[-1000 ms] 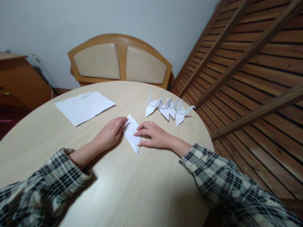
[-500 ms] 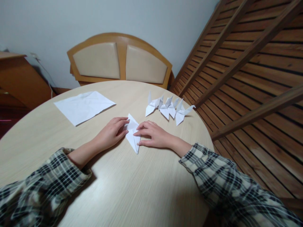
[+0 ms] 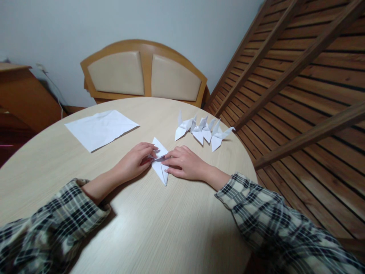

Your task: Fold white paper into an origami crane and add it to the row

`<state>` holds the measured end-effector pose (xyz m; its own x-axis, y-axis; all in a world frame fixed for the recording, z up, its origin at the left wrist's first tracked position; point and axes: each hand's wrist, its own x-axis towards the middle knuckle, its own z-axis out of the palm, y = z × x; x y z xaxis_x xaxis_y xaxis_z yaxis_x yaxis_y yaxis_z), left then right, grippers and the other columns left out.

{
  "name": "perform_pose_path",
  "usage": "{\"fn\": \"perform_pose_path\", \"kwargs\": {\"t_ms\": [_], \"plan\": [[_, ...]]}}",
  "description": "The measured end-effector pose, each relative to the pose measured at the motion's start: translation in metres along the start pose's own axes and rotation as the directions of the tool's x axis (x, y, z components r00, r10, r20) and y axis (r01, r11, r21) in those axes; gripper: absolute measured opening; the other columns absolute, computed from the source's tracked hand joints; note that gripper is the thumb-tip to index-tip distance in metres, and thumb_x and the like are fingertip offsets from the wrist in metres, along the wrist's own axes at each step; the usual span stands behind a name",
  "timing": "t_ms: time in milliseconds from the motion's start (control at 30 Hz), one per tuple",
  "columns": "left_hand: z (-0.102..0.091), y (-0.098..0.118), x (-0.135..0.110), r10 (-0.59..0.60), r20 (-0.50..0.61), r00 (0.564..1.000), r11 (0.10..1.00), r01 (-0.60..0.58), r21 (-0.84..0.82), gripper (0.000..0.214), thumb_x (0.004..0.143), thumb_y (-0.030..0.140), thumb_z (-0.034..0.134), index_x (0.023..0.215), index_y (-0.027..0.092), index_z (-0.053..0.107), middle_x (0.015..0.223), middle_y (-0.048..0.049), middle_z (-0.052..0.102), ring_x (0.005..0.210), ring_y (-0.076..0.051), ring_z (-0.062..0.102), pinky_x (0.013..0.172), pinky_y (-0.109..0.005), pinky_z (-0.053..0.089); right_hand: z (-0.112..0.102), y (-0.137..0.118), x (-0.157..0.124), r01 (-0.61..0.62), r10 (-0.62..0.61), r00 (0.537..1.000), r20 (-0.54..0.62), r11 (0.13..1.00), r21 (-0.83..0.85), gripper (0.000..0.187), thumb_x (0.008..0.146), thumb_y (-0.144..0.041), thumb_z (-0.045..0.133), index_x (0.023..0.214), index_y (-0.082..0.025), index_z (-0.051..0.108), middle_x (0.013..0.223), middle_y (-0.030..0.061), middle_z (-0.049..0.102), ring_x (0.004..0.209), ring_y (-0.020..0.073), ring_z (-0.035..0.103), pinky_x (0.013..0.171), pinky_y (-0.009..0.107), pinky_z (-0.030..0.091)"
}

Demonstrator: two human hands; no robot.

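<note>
— Looking down from the head camera, where does the folded paper lie?

— On the round table, right between the two hands. Its long point aims back toward the person, and its far corner shows just beyond the fingertips.

— What is the left hand doing?

— It comes in from the paper's left side with its fingers curled. The tips are closed on a small flap lifted off the middle of the paper.

— And the right hand?

— It rests palm down on the paper's right edge, fingers loosely spread. The fingertips meet the raised flap and the thumb presses the lower part down. It grips nothing.

— Anything else nearby?

— A row of finished paper cranes stands just beyond the right hand. A flat white sheet lies well apart, past the left hand. A wooden chair stands at the table's far side.
</note>
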<state>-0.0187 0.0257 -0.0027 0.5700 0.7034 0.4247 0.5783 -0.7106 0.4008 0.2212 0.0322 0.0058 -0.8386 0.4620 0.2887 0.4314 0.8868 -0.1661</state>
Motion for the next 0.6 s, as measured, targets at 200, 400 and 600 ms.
{"fn": "perform_pose_path", "kwargs": {"t_ms": [200,400,600], "plan": [[0.0002,0.0000,0.0012,0.036,0.015,0.999,0.999,-0.036,0.015,0.015,0.081,0.010,0.051,0.086,0.019,0.062,0.111,-0.0104,0.067,0.110,-0.025,0.056,0.096,-0.045,0.046,0.0021,-0.0019,0.0001,-0.020,0.019,0.996,-0.082,1.000,-0.013,0.020,0.089,-0.033,0.057,0.101,-0.022,0.071,0.113,0.0086,0.061,0.105,0.0224,0.052,0.089,0.038,0.038],[-0.0002,0.0008,0.0013,0.020,0.041,0.999,0.999,-0.022,0.035,0.018,0.079,0.008,0.050,0.086,0.020,0.062,0.112,-0.0089,0.067,0.110,-0.025,0.057,0.097,-0.045,0.046,0.0009,-0.0015,0.0003,-0.019,0.021,0.998,-0.055,0.999,0.031,0.019,0.088,-0.032,0.060,0.102,-0.024,0.070,0.113,0.0033,0.068,0.108,0.0226,0.052,0.097,0.041,0.032],[-0.0004,0.0018,0.0011,0.003,0.055,0.998,0.999,-0.005,0.040,0.019,0.077,0.009,0.050,0.085,0.021,0.062,0.112,-0.0078,0.068,0.111,-0.025,0.057,0.097,-0.047,0.045,-0.0016,-0.0018,0.0015,-0.100,0.102,0.995,-0.010,0.989,0.108,0.018,0.089,-0.030,0.059,0.101,-0.023,0.071,0.097,0.0039,0.072,0.100,0.0211,0.056,0.093,0.038,0.033]]}}
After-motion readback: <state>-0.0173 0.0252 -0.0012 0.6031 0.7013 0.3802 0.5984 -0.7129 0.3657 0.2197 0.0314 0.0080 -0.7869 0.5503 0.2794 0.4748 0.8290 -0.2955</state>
